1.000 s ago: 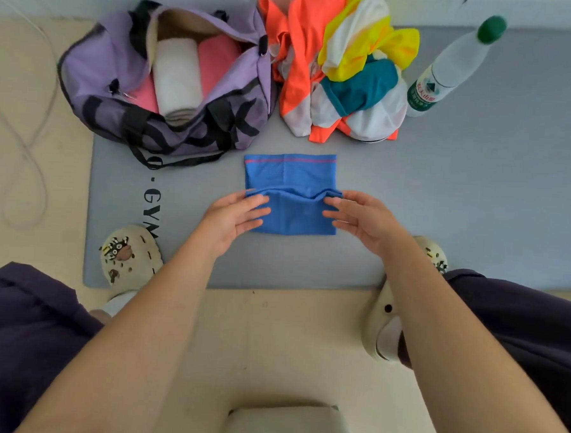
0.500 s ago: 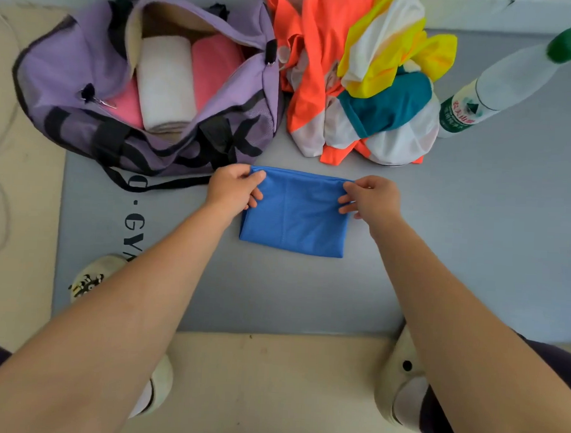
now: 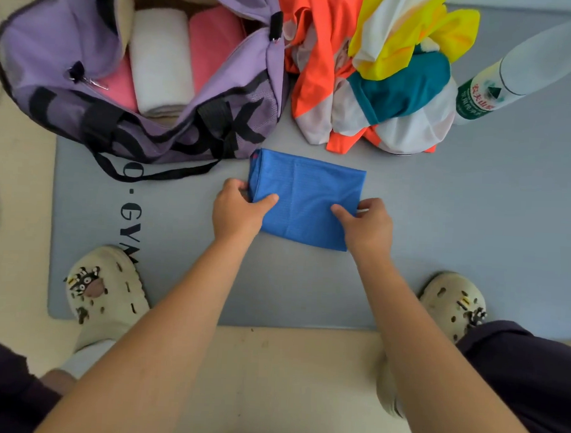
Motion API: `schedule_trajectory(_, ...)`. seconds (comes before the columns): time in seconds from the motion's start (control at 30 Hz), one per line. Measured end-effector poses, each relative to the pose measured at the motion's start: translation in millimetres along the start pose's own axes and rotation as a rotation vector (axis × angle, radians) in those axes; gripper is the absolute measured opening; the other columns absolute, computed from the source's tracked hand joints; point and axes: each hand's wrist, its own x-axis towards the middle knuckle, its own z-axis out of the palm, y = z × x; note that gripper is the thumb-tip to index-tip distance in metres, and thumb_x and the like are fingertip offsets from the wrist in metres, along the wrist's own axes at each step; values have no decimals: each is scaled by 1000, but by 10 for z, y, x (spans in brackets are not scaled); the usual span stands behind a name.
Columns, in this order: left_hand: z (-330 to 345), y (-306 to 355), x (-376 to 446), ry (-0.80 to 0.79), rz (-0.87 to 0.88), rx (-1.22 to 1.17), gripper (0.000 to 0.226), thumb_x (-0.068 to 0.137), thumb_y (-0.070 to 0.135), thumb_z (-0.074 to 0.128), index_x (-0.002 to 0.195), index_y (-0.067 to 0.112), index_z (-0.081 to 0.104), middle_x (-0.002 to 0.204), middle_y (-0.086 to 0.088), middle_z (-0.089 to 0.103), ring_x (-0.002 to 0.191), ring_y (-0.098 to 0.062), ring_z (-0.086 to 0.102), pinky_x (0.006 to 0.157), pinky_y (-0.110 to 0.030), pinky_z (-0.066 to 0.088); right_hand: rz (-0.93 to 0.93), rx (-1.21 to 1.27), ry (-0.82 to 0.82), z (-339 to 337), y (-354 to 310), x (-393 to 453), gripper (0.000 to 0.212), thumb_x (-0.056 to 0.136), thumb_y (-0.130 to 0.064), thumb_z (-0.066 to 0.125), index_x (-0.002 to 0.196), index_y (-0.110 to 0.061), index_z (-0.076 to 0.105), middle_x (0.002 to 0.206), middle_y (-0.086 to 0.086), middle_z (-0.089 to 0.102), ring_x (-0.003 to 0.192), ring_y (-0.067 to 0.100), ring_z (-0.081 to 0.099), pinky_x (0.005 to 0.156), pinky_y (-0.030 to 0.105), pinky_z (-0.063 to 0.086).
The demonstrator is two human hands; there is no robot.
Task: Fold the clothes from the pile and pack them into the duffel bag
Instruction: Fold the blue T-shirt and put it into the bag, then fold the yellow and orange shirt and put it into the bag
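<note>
— Between the two hands, what lies on the mat?

— Between them sits the folded blue garment (image 3: 306, 199), a flat rectangle whose long axis runs from the left hand (image 3: 236, 210) across to the right hand (image 3: 369, 225), tilted a little so its right end sits nearer the person. Each hand pinches a near corner, thumb on top, fingers curled under the edge.

— And the surface?

— A grey mat (image 3: 440, 257) with dark lettering, laid on a pale cream floor (image 3: 285, 382). A light wall edge runs along the far side.

— What else is around?

— Beyond the left hand, the purple duffel bag (image 3: 54, 55) lies unzipped, a white roll (image 3: 160, 64) and pink folded cloth (image 3: 213, 43) inside; its black strap (image 3: 154, 176) trails close to the left hand. Beyond the right hand sits the clothes pile (image 3: 367, 71), orange, yellow, teal and white, with a plastic bottle (image 3: 516, 73) just beside it. Cream clogs (image 3: 105, 286) rest on the mat's near edge, outside each forearm.
</note>
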Motion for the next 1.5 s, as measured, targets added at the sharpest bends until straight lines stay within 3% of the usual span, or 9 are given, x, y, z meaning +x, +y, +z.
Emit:
schedule_trajectory(0.27,4,105,89,-135,-182,151,44,75,43,80,84,1,70,67,-3,59,64,-24,57,56,-28,37,86,-63,-109,-27,-36,-36,46,80,-32,75,59,-16,36,56,-2,42,51,16,40,48,28,31)
schedule_trajectory(0.47,-75,-125,-234,-204,-198,-297,25,75,27,81,83,11,63,82,1,68,73,-18,65,66,-34,54,163,299,-164,-192,103,-248,26,80,-15,76,74,-14,51,76,2,57,72,18,55,63,32,44)
schedule_trajectory(0.67,-354,-293,-346,-572,-376,-662,31,83,16,75,113,11,67,109,-4,75,97,-17,72,70,-25,56,399,659,-633,-391,-10,-366,29,90,-4,60,118,4,60,114,16,69,93,24,69,81,34,56)
schedule_trajectory(0.83,-1028,87,-73,-589,-97,-776,31,72,22,82,103,19,76,111,-3,74,103,-19,70,78,-29,57,170,804,-887,-616,-651,-326,36,82,-11,61,117,-5,67,119,10,70,105,21,69,78,30,58)
schedule_trajectory(0.97,-1776,555,261,-385,180,-825,25,69,30,83,92,23,79,105,0,75,98,-15,71,76,-26,57,-164,853,-870,-462,-1668,-289,23,91,-24,62,108,-17,75,124,5,68,115,19,64,85,30,55)
schedule_trajectory(1.13,-2236,754,917,-68,230,-828,15,81,23,78,94,17,75,107,-6,74,104,-23,69,92,-42,54,-454,610,-578,38,-2818,-220,24,90,-17,68,103,2,70,111,18,71,101,24,67,92,43,53)
schedule_trajectory(1.27,-2138,679,1361,-141,164,-797,22,90,10,67,112,6,67,117,-11,69,108,-24,66,100,-41,50,-518,334,-432,492,-3112,-95,28,89,-16,69,103,8,68,89,8,67,73,11,59,66,19,50)
schedule_trajectory(1.37,-2024,443,1564,-205,62,-616,20,88,14,71,108,11,68,118,-12,70,99,-21,69,91,-37,55,-447,74,-489,725,-3004,46,33,90,-17,68,117,2,67,116,13,68,104,25,64,97,36,50)
schedule_trajectory(1.5,-2017,267,1805,-136,87,-489,12,87,19,74,98,21,69,109,-4,72,93,-15,68,72,-23,54,-479,-16,-371,897,-2965,197,30,91,-20,67,112,2,68,115,16,68,108,30,62,97,42,48)
